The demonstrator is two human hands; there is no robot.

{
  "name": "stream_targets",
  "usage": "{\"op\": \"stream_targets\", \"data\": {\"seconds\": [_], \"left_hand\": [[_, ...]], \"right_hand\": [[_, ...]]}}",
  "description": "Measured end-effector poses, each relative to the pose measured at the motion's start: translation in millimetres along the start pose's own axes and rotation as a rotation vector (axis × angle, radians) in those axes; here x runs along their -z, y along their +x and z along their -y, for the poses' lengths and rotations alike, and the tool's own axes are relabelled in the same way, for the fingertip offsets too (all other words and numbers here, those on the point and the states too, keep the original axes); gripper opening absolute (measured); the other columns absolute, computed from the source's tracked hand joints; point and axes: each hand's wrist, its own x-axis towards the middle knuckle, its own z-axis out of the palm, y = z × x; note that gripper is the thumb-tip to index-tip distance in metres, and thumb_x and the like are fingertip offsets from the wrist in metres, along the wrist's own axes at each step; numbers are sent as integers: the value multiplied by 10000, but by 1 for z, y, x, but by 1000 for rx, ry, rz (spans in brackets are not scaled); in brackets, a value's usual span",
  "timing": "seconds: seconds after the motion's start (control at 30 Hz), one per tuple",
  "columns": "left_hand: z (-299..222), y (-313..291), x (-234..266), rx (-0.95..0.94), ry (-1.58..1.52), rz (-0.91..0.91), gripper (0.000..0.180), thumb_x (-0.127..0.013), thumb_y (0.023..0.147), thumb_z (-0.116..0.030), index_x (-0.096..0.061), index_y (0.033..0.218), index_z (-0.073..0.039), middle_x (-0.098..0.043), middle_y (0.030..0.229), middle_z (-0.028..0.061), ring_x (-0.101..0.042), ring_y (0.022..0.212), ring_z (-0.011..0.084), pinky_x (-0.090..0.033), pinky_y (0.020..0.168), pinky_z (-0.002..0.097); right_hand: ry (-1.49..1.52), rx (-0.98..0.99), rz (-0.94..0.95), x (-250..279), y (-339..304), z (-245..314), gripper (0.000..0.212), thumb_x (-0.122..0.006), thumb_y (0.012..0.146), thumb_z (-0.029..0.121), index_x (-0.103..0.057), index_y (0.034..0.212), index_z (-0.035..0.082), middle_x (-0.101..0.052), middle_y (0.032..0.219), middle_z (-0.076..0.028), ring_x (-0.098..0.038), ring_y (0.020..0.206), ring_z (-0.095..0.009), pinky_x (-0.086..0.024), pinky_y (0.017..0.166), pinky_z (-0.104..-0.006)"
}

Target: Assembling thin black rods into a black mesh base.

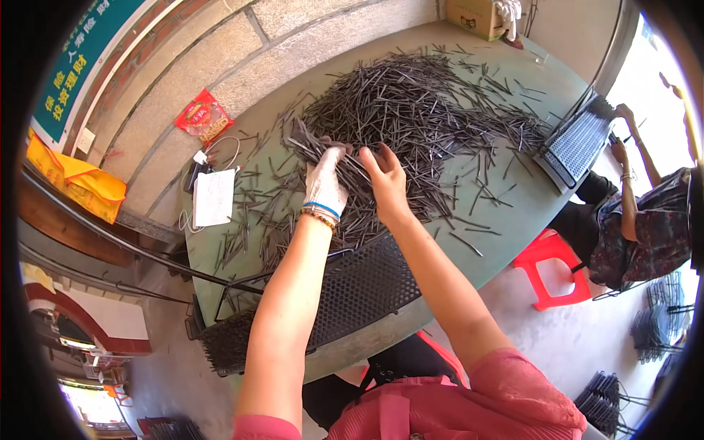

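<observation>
My left hand [326, 178], in a pale glove with a blue band and a beaded bracelet at the wrist, is closed round a bundle of thin dark rods [306, 149]. The bundle slants from upper left to lower right. My bare right hand [386, 182] grips its lower right end, with the thumb toward the left hand. Beneath and beyond both hands spreads a large heap of loose rods [400, 95] on the green table [513, 187]. A black perforated rack [363, 282] lies along the near table edge, under my forearms.
At the right, another person's hands [622, 143] work at a second perforated rack [576, 143]. A red stool [554, 268] stands there. White paper [214, 198] and a red packet [203, 117] lie at left; a cardboard box [473, 16] sits at the far end.
</observation>
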Motion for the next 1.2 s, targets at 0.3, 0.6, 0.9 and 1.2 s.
{"op": "stream_targets", "data": {"seconds": [0.3, 0.6, 0.9, 1.2], "left_hand": [[-32, 18, 19, 10, -187, -28, 219, -562, 880, 23, -527, 1051, -109, -597, 882, 91, -632, 831, 230, -571, 802, 449], [5, 5, 18, -341, 260, -89, 404, -648, 841, 35, -515, 1211, -56, -654, 918, 72, -655, 787, 185, -562, 718, 339], [-14, -2, 7, -133, 344, 95, 375, -607, 886, -15, -503, 1242, -72, -633, 915, 34, -632, 780, 164, -552, 717, 311], [-34, -4, 26, -114, 628, 101, 463, -612, 819, 13, -465, 1251, -67, -623, 937, 56, -613, 772, 167, -530, 709, 301]], "right_hand": [[-182, 57, -29, 33, 27, -24, 269, -624, 953, 176, -660, 1152, 0, -696, 1030, -66, -637, 917, -139, -502, 833, -289], [379, -604, -45, -39, 3, -19, 387, -506, 994, 412, -620, 1155, 79, -657, 1141, -96, -618, 1013, -224, -494, 903, -388], [210, -366, 74, -13, -5, 4, 404, -566, 978, 331, -572, 1294, 78, -617, 1192, -36, -570, 1076, -158, -426, 957, -299], [-74, 30, 424, -14, -4, 20, 285, -620, 931, 72, -641, 1199, -23, -693, 916, -59, -641, 772, -113, -525, 700, -237]]}}
